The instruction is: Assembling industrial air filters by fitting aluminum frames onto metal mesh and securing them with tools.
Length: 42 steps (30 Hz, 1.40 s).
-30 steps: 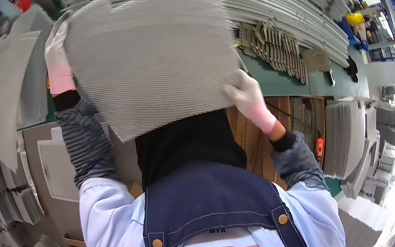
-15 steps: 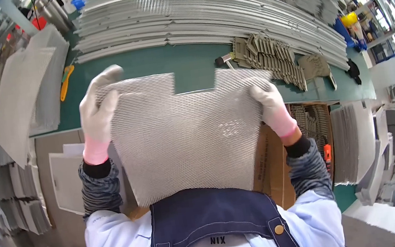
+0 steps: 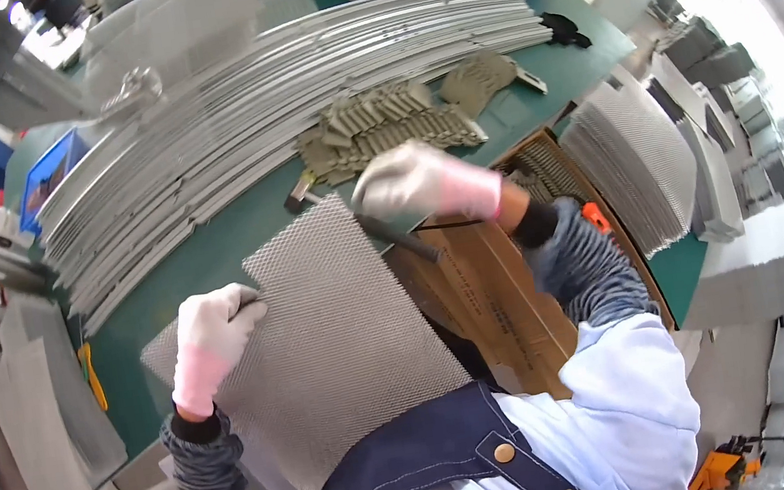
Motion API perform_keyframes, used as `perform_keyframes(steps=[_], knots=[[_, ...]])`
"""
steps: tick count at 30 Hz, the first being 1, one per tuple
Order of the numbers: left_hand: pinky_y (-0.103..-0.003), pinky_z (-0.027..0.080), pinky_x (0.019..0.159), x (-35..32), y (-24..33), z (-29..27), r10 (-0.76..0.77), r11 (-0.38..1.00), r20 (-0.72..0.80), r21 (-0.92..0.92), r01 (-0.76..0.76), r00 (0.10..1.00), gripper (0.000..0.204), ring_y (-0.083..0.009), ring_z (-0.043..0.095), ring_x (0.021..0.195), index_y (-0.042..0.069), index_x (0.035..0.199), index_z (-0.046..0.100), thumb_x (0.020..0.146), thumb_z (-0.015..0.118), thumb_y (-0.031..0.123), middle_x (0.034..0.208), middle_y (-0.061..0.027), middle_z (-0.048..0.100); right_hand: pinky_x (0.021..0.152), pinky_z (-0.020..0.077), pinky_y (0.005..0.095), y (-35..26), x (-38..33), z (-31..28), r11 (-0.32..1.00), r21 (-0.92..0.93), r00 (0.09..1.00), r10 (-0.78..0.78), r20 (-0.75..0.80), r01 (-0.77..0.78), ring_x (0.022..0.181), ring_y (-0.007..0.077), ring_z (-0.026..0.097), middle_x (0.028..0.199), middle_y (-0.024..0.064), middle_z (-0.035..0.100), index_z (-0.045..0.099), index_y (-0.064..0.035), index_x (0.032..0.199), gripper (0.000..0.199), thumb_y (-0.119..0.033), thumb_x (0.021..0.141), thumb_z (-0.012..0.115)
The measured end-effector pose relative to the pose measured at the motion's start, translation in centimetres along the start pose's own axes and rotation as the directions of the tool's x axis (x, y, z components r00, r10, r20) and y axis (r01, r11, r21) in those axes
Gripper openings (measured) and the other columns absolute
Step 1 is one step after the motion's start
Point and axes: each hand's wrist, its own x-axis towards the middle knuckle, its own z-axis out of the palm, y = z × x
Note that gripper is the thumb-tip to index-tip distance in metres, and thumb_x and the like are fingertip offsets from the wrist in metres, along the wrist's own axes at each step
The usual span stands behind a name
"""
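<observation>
The right hand [image 3: 424, 185] is smeared by motion, so its fingers run together and its grip on the dark tool [image 3: 380, 230] cannot be read. Only the tool's head near the far corner of the mesh sheet [image 3: 324, 335] and a short stretch of handle show; the glove covers the rest. The near edge of the mesh sheet is hidden behind the person's blue apron [image 3: 422, 461]. The left hand [image 3: 210, 341] covers part of the sheet's left edge, and whether its fingers pinch the edge or only press on it cannot be told. The far stacks on the green desk [image 3: 212, 250] blur and bend toward the rim.
</observation>
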Motion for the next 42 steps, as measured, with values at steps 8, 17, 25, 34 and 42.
perform_keyframes(steps=[8,17,25,34,42], knots=[[-0.034,0.051,0.067,2.4,-1.6,2.2,0.122,0.985,-0.048,0.13,-0.115,0.991,0.017,-0.0307,0.066,0.072,0.001,0.089,0.07,0.077,0.069,0.013,0.077,-0.0173,0.066,0.088,0.0508,0.0424,18.4,-0.5,-14.1,0.125,-0.747,0.625,0.647,-0.437,-0.652,0.106,0.0347,0.062,0.108,0.0197,0.065,0.065,-0.0065,0.103,0.05,-0.035,0.064,0.076],[-0.037,0.052,0.061,2.1,-5.1,5.0,0.133,0.95,-0.075,0.293,-0.105,0.988,0.033,-0.0272,0.066,0.065,0.005,0.109,0.066,0.08,0.067,0.021,0.077,-0.0109,0.068,0.08,0.051,0.0307,18.9,-3.9,-16.2,0.781,-0.203,0.661,0.324,-0.677,-0.591,0.087,0.0203,0.066,0.097,0.011,0.07,0.064,0.0006,0.11,0.033,-0.009,0.078,0.07],[-0.03,0.047,0.046,-0.6,-3.7,6.3,0.307,0.818,-0.217,0.558,-0.14,0.927,0.066,-0.0175,0.058,0.051,0.011,0.142,0.042,0.081,0.068,0.018,0.066,-0.0036,0.054,0.078,0.0514,0.0323,-4.0,12.5,3.3,0.989,-0.016,0.96,-0.139,0.242,0.147,0.084,0.0186,0.064,0.097,0.0147,0.067,0.06,0.0009,0.115,0.032,-0.01,0.085,0.061],[-0.034,0.051,0.044,-0.1,-5.0,6.1,0.237,0.854,-0.101,0.496,-0.157,0.966,0.057,-0.0188,0.061,0.052,0.013,0.141,0.043,0.086,0.059,0.018,0.07,-0.0052,0.06,0.056,0.0491,0.0258,-5.0,16.8,9.4,0.948,0.001,0.776,0.261,0.574,-0.32,0.064,0.0092,0.056,0.085,0.0055,0.061,0.052,0.0053,0.116,0.03,-0.006,0.089,0.054],[-0.034,0.053,0.052,0.4,-6.6,5.8,0.191,0.908,-0.06,0.391,-0.153,0.98,0.054,-0.0198,0.063,0.057,0.017,0.136,0.049,0.085,0.064,0.021,0.069,-0.0043,0.06,0.06,0.0509,0.027,-4.8,17.8,10.3,0.971,-0.031,0.708,0.194,0.679,-0.236,0.068,0.0107,0.058,0.09,0.0071,0.063,0.051,0.0028,0.124,0.035,-0.007,0.09,0.053]])
